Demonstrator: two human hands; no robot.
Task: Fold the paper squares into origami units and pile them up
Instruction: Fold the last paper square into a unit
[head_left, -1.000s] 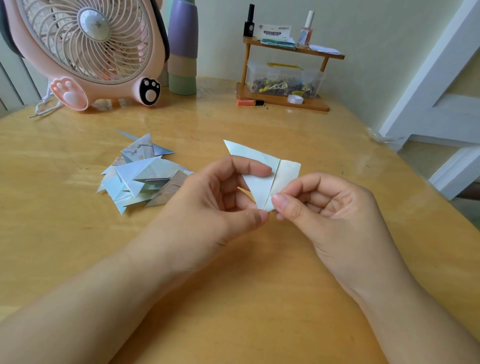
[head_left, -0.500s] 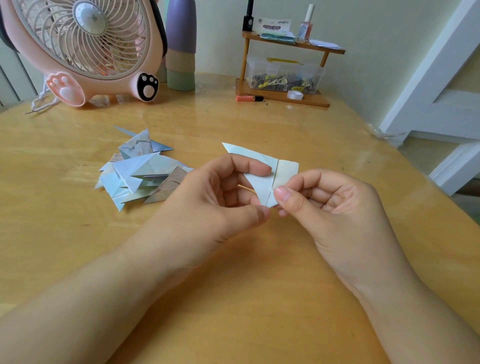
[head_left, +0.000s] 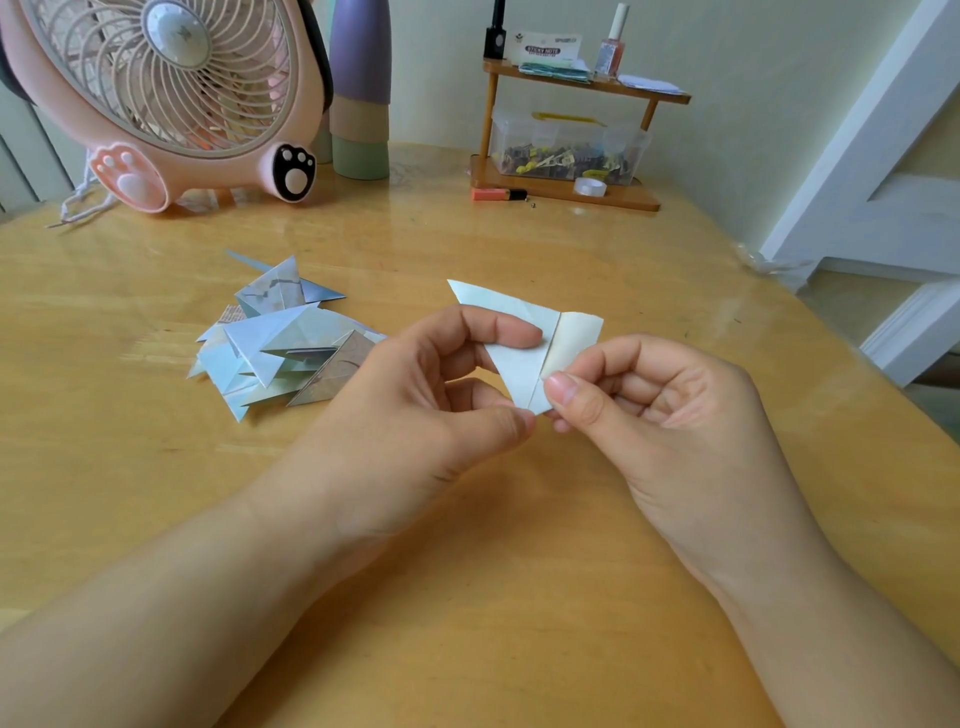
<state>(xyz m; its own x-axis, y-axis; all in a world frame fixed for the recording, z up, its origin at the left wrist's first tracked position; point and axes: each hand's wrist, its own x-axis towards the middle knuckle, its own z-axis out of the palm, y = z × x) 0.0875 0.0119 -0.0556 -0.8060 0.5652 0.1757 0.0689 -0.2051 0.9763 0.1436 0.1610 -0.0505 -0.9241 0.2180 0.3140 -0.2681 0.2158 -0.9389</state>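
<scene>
Both grips are pinching the pale blue folded paper unit (head_left: 524, 358) above the wooden tabletop (head_left: 519, 597): left hand (head_left: 415, 415) at its bottom point, right hand (head_left: 670, 410) on the cream flap's edge. Pale blue triangular units are lying piled (head_left: 280, 343) well left, bare wood stretching between and toward the near edge.

Your nearest obstacle is the pile of folded units (head_left: 283, 345), lying on the tabletop (head_left: 519, 597) just left of your left hand (head_left: 415, 415). Between that pile and the pink desk fan (head_left: 166, 98) at the far left edge runs a band of bare wood you can sweep through. The far edge is crowded: the fan, a pastel bottle (head_left: 361, 88) beside it, then a small wooden shelf (head_left: 566, 114) with an orange tube (head_left: 497, 195) in front. Right of your right hand (head_left: 670, 415), bare wood reaches the table's edge.
</scene>
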